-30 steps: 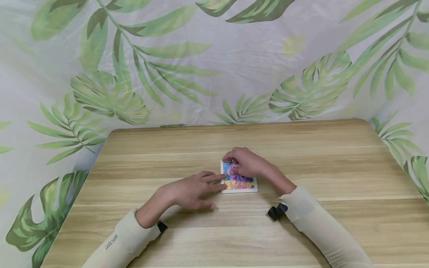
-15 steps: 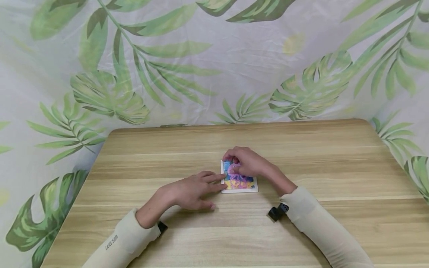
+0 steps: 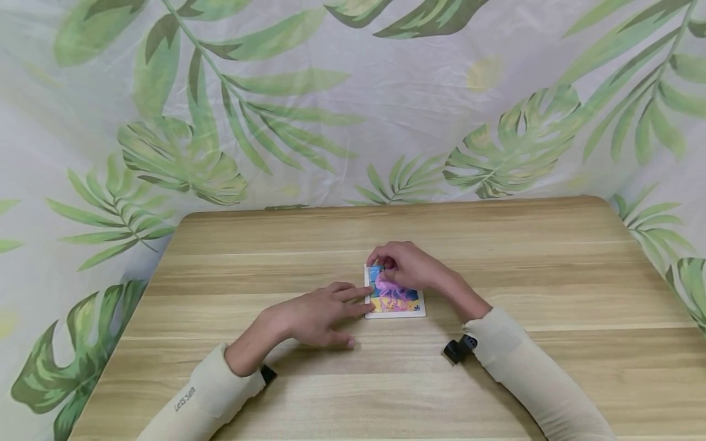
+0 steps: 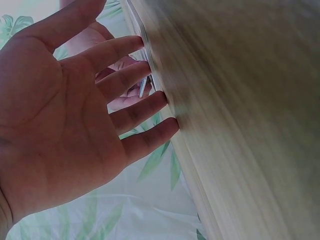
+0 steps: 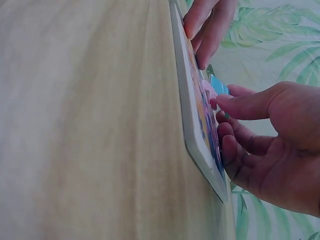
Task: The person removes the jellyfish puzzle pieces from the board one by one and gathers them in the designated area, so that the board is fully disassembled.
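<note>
A small square jigsaw puzzle with a white frame lies flat on the wooden table; its picture shows a pink sea creature over blue and yellow. My left hand reaches in from the left, fingers spread and fairly straight, with two fingertips on the frame's left edge. Over the upper part of the picture is my right hand. In the right wrist view, its thumb and fingers pinch a blue and pink puzzle piece, tilted up from the picture. The other fingers curl close to the puzzle's face, and the hand hides the upper right corner.
The wooden table has a back edge close to a leaf-patterned cloth. Black wrist cameras sit under both cuffs, the right one low over the tabletop.
My right thumb has drawn up slightly, raising the pinched piece, and more of the picture's pink part shows below it. The left hand stays in place at the frame.
</note>
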`<state>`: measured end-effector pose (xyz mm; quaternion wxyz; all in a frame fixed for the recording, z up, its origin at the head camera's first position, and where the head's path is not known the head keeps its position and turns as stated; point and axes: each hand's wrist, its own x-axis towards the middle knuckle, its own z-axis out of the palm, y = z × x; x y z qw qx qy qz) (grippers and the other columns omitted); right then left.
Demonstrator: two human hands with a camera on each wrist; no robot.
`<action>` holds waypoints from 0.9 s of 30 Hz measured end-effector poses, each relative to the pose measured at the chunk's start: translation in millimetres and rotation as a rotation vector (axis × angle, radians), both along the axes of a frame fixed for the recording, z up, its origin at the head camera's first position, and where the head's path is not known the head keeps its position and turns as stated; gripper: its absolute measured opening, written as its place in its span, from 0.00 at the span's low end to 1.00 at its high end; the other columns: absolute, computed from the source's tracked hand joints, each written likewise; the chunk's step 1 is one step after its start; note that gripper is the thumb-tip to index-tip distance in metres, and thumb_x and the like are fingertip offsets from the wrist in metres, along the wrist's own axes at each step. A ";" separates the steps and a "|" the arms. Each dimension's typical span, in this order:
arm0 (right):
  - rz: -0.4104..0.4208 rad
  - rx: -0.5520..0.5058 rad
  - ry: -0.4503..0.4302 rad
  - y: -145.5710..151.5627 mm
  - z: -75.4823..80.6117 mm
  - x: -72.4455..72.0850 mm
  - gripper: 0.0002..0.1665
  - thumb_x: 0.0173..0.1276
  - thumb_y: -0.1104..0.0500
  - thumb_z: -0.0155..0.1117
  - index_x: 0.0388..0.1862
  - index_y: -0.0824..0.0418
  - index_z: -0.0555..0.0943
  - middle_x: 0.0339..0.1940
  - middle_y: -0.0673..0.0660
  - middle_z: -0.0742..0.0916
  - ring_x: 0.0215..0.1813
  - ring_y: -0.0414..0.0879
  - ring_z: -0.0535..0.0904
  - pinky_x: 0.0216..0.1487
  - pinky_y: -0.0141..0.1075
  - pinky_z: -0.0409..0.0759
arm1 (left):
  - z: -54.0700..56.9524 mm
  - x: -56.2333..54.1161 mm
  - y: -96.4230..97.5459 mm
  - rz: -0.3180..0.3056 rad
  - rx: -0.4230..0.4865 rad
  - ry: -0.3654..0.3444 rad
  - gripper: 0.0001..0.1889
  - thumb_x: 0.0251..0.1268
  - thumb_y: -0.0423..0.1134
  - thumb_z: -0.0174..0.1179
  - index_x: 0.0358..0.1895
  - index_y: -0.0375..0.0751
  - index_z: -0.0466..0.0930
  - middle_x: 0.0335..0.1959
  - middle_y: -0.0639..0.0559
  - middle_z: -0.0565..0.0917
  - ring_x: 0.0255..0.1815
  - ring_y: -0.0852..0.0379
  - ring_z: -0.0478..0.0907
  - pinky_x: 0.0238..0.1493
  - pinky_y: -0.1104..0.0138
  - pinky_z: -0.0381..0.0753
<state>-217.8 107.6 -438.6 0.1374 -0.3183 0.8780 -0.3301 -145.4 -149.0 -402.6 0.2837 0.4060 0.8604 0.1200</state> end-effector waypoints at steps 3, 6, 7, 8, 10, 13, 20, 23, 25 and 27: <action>-0.002 -0.003 -0.009 0.8 -0.7 -0.6 0.14 0.77 0.66 0.67 0.56 0.56 0.87 0.40 0.52 0.88 0.39 0.42 0.78 0.45 0.36 0.78 | -0.4 -0.2 -0.3 -0.004 0.001 0.004 0.36 0.79 0.52 0.63 0.84 0.50 0.65 0.90 0.51 0.55 0.89 0.39 0.51 0.84 0.41 0.61; -0.010 -0.009 -0.021 1.3 -0.1 -0.3 0.14 0.77 0.66 0.65 0.57 0.56 0.88 0.37 0.51 0.86 0.37 0.42 0.76 0.42 0.35 0.76 | -1.1 -0.3 -0.4 -0.004 0.003 0.003 0.36 0.79 0.52 0.64 0.84 0.50 0.65 0.90 0.51 0.54 0.90 0.38 0.50 0.85 0.41 0.60; -0.013 -0.011 -0.026 1.5 0.3 0.0 0.14 0.78 0.66 0.65 0.57 0.55 0.89 0.37 0.51 0.86 0.37 0.42 0.76 0.42 0.35 0.76 | -1.4 -0.3 -0.4 -0.003 0.003 0.003 0.36 0.79 0.53 0.64 0.84 0.50 0.65 0.90 0.51 0.54 0.90 0.38 0.50 0.85 0.41 0.60; -0.013 -0.013 -0.029 1.8 0.9 0.3 0.14 0.78 0.66 0.64 0.57 0.55 0.89 0.38 0.51 0.87 0.37 0.42 0.76 0.42 0.35 0.76 | -1.5 -0.3 -0.4 -0.003 0.003 0.002 0.36 0.79 0.53 0.64 0.84 0.50 0.65 0.90 0.51 0.54 0.90 0.38 0.50 0.85 0.41 0.59; -0.014 -0.017 -0.039 2.1 1.9 0.6 0.14 0.78 0.66 0.64 0.57 0.55 0.89 0.37 0.51 0.87 0.36 0.42 0.75 0.41 0.35 0.75 | -1.5 -0.2 -0.3 -0.003 0.004 0.002 0.36 0.79 0.53 0.64 0.85 0.51 0.65 0.90 0.51 0.54 0.90 0.38 0.50 0.85 0.41 0.59; -0.015 -0.020 -0.054 3.0 3.3 0.6 0.15 0.78 0.65 0.64 0.57 0.55 0.90 0.33 0.50 0.86 0.33 0.41 0.74 0.38 0.34 0.74 | -1.3 0.1 -0.2 -0.006 0.006 0.005 0.36 0.79 0.53 0.64 0.85 0.51 0.65 0.91 0.51 0.54 0.90 0.38 0.50 0.85 0.41 0.59; -0.014 -0.050 -0.054 6.5 3.1 -2.4 0.14 0.74 0.66 0.62 0.54 0.57 0.88 0.34 0.50 0.88 0.33 0.40 0.78 0.39 0.33 0.79 | -1.4 1.0 0.7 -0.017 0.005 0.030 0.37 0.78 0.53 0.65 0.84 0.50 0.66 0.90 0.50 0.54 0.89 0.38 0.51 0.85 0.41 0.60; -0.018 -0.070 -0.067 8.2 2.1 -3.9 0.14 0.72 0.67 0.61 0.51 0.58 0.87 0.36 0.51 0.88 0.35 0.40 0.79 0.41 0.33 0.79 | -1.7 1.1 1.4 -0.025 0.004 0.048 0.37 0.77 0.54 0.66 0.84 0.49 0.66 0.90 0.49 0.55 0.89 0.39 0.53 0.84 0.42 0.62; -0.021 -0.083 -0.085 9.3 1.1 -4.6 0.13 0.72 0.67 0.61 0.50 0.58 0.87 0.36 0.51 0.87 0.36 0.41 0.79 0.40 0.34 0.78 | -2.1 0.9 1.9 -0.027 0.003 0.059 0.36 0.77 0.54 0.65 0.83 0.49 0.67 0.89 0.48 0.57 0.88 0.39 0.54 0.84 0.43 0.63; -0.029 -0.094 -0.108 10.4 0.4 -4.8 0.13 0.72 0.67 0.61 0.50 0.58 0.87 0.36 0.51 0.87 0.36 0.41 0.79 0.39 0.33 0.78 | -2.3 0.9 2.6 -0.022 0.005 0.065 0.35 0.78 0.54 0.64 0.82 0.49 0.69 0.89 0.48 0.58 0.88 0.40 0.55 0.84 0.44 0.63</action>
